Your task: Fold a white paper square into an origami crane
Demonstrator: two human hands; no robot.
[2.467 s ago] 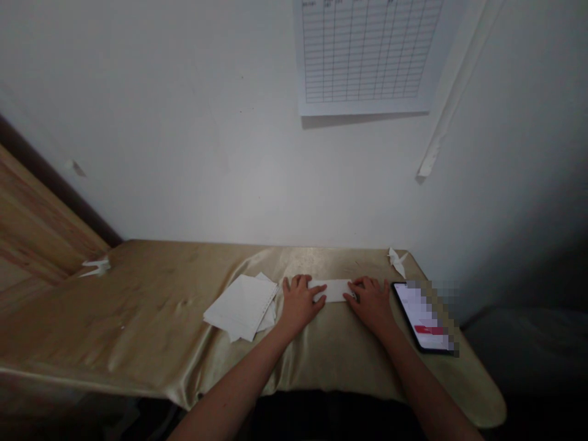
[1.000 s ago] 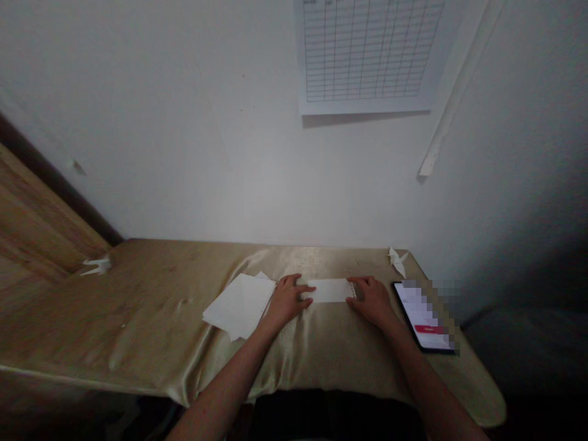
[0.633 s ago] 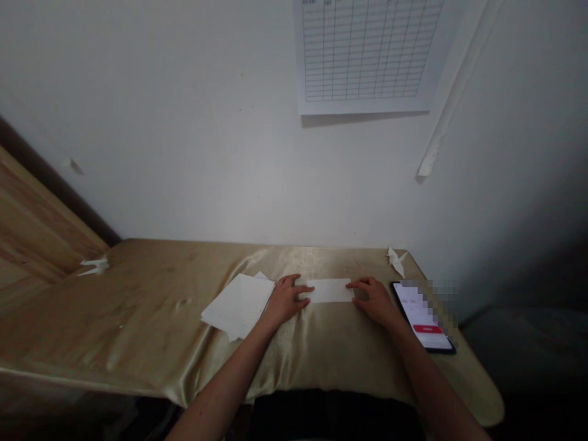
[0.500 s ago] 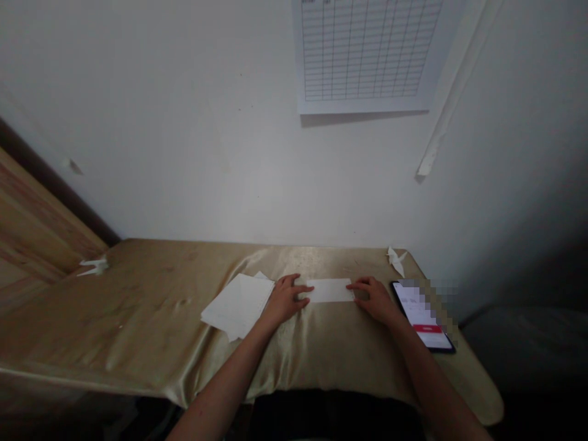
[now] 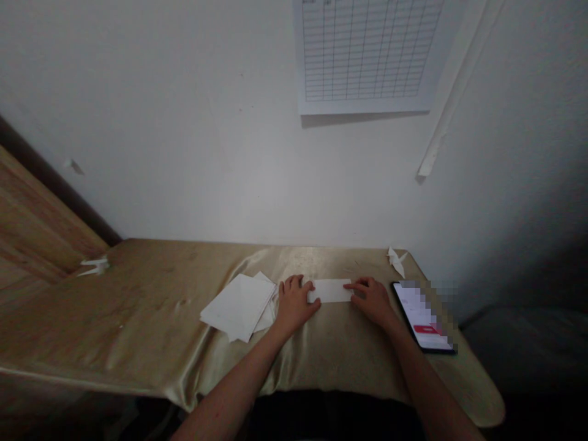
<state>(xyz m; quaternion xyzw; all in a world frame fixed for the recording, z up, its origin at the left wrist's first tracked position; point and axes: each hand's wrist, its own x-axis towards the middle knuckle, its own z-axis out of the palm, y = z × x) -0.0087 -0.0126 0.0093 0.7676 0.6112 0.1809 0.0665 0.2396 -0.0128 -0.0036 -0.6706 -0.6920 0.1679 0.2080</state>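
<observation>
A white paper rectangle (image 5: 329, 291) lies flat on the gold cloth, its long sides running left to right. My left hand (image 5: 294, 301) holds it at the left end, thumb and index finger on the paper while the other fingers are bent beside it. At the opposite end, my right hand (image 5: 373, 300) keeps its index fingertip on top and its thumb by the lower right corner, the rest of the fingers curled. Just left of my left hand is a loose stack of white paper sheets (image 5: 239, 303), partly hidden by that hand.
A lit phone (image 5: 425, 327) lies right of my right arm, with a folded paper crane (image 5: 396, 262) behind it. Another white folded paper piece (image 5: 95, 265) sits at the table's far left. The satin-covered table (image 5: 151, 306) meets a wall bearing a printed grid sheet (image 5: 362, 55).
My left hand has shifted right onto the paper's left end, uncovering more of the stack. My right index finger has slid slightly inward over the paper.
</observation>
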